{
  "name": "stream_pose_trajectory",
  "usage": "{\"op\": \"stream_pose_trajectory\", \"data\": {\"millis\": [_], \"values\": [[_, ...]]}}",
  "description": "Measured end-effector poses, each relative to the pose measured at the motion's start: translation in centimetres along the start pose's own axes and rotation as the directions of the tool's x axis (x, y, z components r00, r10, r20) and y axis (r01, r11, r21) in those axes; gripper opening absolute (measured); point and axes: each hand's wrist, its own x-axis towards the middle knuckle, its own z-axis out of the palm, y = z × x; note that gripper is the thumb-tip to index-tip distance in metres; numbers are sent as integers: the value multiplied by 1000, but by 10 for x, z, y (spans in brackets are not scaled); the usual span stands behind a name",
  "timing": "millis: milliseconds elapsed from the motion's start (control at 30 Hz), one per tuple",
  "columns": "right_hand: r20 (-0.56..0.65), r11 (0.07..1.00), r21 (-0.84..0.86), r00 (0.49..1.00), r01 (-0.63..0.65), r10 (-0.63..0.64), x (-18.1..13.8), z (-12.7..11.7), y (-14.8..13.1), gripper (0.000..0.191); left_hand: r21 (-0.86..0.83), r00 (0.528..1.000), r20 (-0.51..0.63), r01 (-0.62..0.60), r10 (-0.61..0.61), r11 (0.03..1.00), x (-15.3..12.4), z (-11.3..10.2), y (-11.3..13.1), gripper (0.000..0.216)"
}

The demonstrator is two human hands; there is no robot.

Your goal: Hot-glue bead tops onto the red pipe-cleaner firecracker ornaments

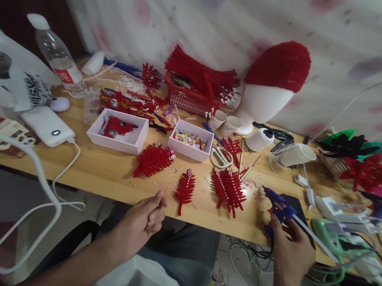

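My right hand (pixel 293 247) is wrapped around a blue hot glue gun (pixel 278 205) at the table's right front, its nozzle pointing left. A white glue stick (pixel 315 236) sticks out of its back. Fingers curled in and nothing showing between them, my left hand (pixel 144 218) hovers at the front edge. Just beyond it lies a single red fuzzy leaf-shaped piece (pixel 185 189) with a row of pearls and a gem at its top. Similar red pieces (pixel 227 189) are grouped to its right, and another pile (pixel 153 161) lies to its left.
Two pale boxes (pixel 116 145) (pixel 188 150) hold small parts and gems. White-handled scissors (pixel 221 158) lie nearby. Behind stand a red basket (pixel 192 102) of red stems and a white head form (pixel 263 101). Cables and power strips (pixel 340 238) crowd the right; a power bank (pixel 48 125) is left.
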Motion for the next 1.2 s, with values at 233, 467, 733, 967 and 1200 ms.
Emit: {"op": "stream_pose_trajectory", "data": {"millis": [233, 467, 733, 967, 1200], "values": [[43, 980, -163, 993, 113, -107, 13, 8, -8, 51, -49, 1000, -6, 29, -29, 998, 1, 2, 7, 14], [-40, 989, 92, 993, 117, -113, -2, 7, -18, 54, 184, 995, 6, -102, 103, 978, 4, 4, 7, 21], [77, 934, 327, 981, 143, -177, -79, -33, -77, 38, 842, 780, 346, -504, 521, 194, 27, -2, 13, 24], [383, 909, 302, 837, 287, -391, -128, -1, -85, 37, 785, 646, 617, -539, 449, -303, 43, -5, 9, 13], [355, 871, 172, 796, 460, -490, -138, 14, -87, 40, 766, 662, 634, -608, 399, -209, 46, -8, 4, 15]]}}
